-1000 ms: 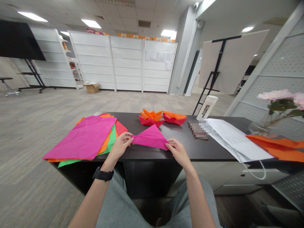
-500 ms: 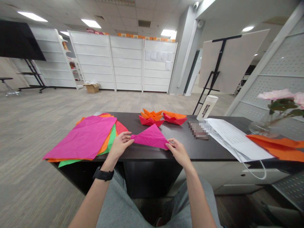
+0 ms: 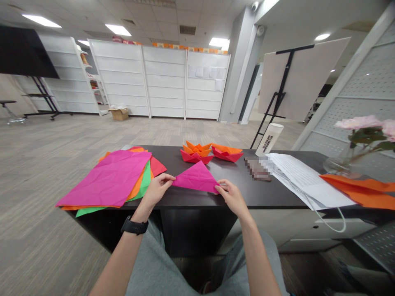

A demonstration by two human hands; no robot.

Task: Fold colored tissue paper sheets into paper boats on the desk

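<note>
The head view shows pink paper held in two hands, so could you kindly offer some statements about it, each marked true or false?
1. The left hand and right hand hold two corners of the folded pink paper. True.
2. The paper stack has green on top. False: pink is on top.
3. The watch is on the right wrist. False: it is on the left.
4. Orange and red folded shapes stand beyond the folded pink paper. True.

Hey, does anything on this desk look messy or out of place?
Nothing looks spilled, but two things look untidy. The paper stack on the left is askew, with the green sheet jutting past the front edge of the desk. On the right, a white cable loops over that edge, where it might snag.
</note>
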